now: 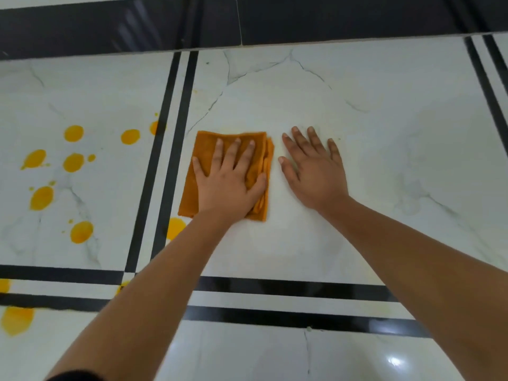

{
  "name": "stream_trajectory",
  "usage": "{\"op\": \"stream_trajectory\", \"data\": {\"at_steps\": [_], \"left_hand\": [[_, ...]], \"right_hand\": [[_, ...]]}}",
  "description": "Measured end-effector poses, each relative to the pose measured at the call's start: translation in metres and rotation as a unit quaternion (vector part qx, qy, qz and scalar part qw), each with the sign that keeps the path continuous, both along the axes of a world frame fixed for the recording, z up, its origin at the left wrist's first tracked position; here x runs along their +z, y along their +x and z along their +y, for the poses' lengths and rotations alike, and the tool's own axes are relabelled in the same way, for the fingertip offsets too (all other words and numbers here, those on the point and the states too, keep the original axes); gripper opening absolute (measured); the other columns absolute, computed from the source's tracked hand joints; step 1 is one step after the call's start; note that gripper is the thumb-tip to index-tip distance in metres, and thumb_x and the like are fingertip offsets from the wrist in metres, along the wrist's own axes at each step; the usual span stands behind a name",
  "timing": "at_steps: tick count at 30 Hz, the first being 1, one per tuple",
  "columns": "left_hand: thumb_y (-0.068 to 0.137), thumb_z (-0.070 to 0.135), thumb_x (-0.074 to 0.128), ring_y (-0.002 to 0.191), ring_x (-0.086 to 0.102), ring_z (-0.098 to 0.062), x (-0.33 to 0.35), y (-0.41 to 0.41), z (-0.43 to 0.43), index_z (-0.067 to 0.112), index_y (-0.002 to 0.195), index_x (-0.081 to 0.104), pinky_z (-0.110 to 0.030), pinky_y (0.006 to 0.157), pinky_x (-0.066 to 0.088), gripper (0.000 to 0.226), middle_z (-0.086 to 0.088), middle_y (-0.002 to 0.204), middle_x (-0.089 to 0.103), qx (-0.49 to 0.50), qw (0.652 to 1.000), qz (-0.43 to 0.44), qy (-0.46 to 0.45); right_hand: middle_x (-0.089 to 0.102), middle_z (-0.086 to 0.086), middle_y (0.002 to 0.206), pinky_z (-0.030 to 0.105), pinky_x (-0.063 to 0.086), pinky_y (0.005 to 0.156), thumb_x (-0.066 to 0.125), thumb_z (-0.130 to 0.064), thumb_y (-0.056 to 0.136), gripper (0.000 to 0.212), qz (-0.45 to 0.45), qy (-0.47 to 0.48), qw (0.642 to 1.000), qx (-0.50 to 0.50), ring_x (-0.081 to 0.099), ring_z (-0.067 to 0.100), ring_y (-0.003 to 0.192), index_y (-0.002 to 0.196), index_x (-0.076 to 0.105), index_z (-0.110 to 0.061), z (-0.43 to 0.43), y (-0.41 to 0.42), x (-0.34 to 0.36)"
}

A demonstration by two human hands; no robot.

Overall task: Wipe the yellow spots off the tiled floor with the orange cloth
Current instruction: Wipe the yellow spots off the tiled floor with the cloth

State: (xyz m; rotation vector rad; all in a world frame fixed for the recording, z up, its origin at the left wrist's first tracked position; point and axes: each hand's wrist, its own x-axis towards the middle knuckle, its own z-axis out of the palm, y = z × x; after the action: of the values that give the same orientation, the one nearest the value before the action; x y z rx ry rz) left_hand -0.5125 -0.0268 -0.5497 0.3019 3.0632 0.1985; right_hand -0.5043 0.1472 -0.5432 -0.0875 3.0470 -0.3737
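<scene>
A folded orange cloth [203, 149] lies flat on the white marble-look tiled floor [316, 243], in the middle tile. My left hand [231, 182] presses on it with straight, spread fingers. My right hand [316, 171] rests flat on the bare tile just right of the cloth, fingers spread, holding nothing. Several yellow spots [73, 162] cover the tile to the left. One yellow spot [174, 228] lies beside the black stripes under my left forearm, and a larger yellow spot [17, 320] sits at the lower left.
Double black stripes [170, 149] separate the tiles, running away from me on the left and across below my arms. A dark glossy skirting [330, 20] runs along the far edge. The right tile shows only grey veins.
</scene>
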Motion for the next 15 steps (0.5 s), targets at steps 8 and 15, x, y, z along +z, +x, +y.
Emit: {"op": "stream_trajectory", "data": {"at_steps": [8,15], "left_hand": [[0.085,0.065,0.014,0.144,-0.004,-0.023,0.003,-0.001,-0.005,0.038,0.147,0.003,-0.061,0.108,-0.005,0.068,0.005,0.158,0.006,0.027,1.000,-0.014,-0.003],[0.087,0.065,0.019,0.145,-0.003,-0.023,0.009,0.000,-0.033,0.038,0.147,0.003,-0.063,0.110,-0.001,0.067,0.004,0.158,0.007,0.076,0.997,-0.027,0.009]], "right_hand": [[0.011,-0.005,0.157,0.041,-0.001,0.115,0.021,-0.044,0.098,0.053,-0.005,0.007,1.000,-0.001,0.001,0.016,0.145,0.148,0.013,-0.028,-0.001,0.000,0.000],[0.004,-0.003,0.158,0.038,-0.002,0.115,0.022,-0.044,0.098,0.057,-0.038,-0.008,0.998,0.056,-0.002,0.016,0.145,0.149,0.006,-0.025,-0.020,0.021,0.008]]}}
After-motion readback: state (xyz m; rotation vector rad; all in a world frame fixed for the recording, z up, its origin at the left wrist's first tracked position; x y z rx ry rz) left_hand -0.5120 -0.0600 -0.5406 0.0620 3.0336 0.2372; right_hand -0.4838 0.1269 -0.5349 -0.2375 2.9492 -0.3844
